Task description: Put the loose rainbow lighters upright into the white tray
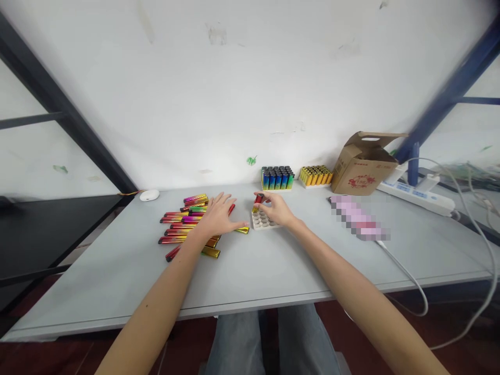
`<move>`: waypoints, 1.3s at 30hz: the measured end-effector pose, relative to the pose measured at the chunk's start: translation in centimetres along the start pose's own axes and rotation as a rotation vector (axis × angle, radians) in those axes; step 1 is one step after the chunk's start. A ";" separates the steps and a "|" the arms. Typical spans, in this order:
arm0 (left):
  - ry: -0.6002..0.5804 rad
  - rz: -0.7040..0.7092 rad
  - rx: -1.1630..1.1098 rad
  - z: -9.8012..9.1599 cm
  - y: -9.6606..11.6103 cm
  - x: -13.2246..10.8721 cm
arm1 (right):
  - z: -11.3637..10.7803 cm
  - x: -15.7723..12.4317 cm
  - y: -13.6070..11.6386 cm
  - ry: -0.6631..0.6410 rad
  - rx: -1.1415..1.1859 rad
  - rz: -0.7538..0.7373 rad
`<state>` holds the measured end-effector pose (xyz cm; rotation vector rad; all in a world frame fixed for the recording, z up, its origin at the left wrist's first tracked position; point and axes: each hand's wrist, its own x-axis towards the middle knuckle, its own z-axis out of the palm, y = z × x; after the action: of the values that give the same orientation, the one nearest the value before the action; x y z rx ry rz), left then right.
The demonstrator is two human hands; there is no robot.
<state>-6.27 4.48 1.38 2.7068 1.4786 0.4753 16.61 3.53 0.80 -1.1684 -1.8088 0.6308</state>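
Seemingly right hand [275,209] pinches red lighter [258,198] over tray [262,223]; left fingers [223,200] splayed on pile [180,221].

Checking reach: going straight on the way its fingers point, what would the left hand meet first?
The left hand likely meets only bare table, then the wall; the blue lighters stand right of that line. Depth unclear.

At the frame's centre the right hand [276,209] pinched a red lighter [258,198] above a white tray [262,222]. Just left of it, the left hand [219,213] lay flat on a heap of loose lighters [183,225]. Filled blue tray [277,178], yellow tray [316,175] and a cardboard box [361,165] stood toward the upper right.
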 end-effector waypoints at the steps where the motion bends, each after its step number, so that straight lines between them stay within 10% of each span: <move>1: 0.007 -0.025 -0.002 -0.1 -0.6 0.0 | 0.0 -0.1 0.0 0.008 -0.022 0.001; 17: 0.049 -0.185 0.111 0.9 -1.3 0.4 | 0.6 -0.8 0.2 -0.048 -0.188 0.082; 29: 0.236 -0.230 -0.110 0.6 0.8 0.5 | -4.8 -1.8 1.4 -0.305 -0.282 -0.013; 34: 0.405 -0.112 -0.508 -0.6 2.3 0.3 | -4.4 -1.9 0.5 -0.066 -0.160 -0.039; 39: 0.285 -0.045 -0.877 -0.8 5.4 -0.1 | -4.0 -2.1 -2.3 0.139 -0.005 -0.151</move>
<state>-2.13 1.32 2.95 1.9525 1.0009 1.2016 19.44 0.51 3.74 -1.0409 -1.7616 0.4475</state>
